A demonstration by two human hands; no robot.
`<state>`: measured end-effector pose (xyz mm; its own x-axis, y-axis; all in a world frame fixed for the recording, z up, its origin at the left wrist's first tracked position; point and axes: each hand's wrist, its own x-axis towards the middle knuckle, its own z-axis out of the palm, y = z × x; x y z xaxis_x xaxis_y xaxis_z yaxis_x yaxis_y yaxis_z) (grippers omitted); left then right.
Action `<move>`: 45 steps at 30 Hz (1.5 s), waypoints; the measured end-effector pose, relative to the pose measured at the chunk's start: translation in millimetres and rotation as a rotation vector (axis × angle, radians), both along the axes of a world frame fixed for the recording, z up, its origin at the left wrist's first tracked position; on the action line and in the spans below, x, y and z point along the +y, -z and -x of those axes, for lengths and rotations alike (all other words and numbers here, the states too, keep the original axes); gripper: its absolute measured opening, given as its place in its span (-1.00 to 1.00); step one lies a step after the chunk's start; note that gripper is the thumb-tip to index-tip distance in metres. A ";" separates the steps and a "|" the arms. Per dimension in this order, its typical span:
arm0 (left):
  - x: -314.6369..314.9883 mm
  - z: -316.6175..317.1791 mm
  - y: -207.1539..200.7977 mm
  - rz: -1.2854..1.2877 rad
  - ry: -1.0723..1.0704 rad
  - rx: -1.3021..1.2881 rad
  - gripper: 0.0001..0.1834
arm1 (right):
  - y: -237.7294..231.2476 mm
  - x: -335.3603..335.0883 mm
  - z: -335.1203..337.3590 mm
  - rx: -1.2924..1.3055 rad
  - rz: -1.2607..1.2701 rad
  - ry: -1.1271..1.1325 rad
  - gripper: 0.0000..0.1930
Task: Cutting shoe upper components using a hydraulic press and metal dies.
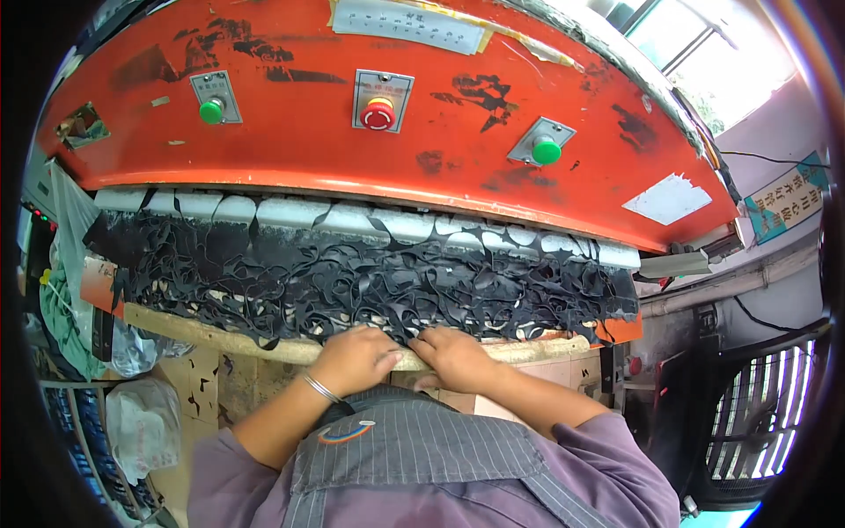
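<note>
The left hand (356, 358) and right hand (455, 357) are curling partly closed at the tan edge (519, 353); I cannot tell whether they are gripping anything. Black scraps (308, 275) are lying just beyond both.

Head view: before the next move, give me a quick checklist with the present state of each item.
1. Hands off the left green button and right green button: ok, both are at the pale front edge.
2. Red button unobstructed: ok, nothing covers it.
3. Red button released: cannot tell from this angle.
4. Bed free of loose material: not ok, tangled black strips cover much of it.
5. Left hand and right hand free of strips: cannot tell, fingertips are partly hidden.
</note>
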<state>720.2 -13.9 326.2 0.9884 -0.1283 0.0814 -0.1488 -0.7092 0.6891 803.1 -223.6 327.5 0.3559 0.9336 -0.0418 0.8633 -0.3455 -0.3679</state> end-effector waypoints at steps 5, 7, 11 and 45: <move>-29.0 11.7 10.8 -0.138 -0.135 -0.125 -0.84 | 10.5 -5.4 18.9 -0.049 -0.057 0.158 -0.51; -34.9 14.3 12.6 -0.146 -0.148 -0.139 -0.85 | 11.8 -7.7 12.5 -0.047 -0.070 0.127 -0.53; -38.0 16.4 28.1 -0.104 -0.242 -0.127 -0.84 | -31.3 11.8 -52.9 0.297 0.418 -0.313 -0.61; -54.7 -182.2 67.5 0.058 -0.256 -0.142 -0.29 | 69.5 -100.2 -221.4 -0.106 -0.299 0.500 -0.27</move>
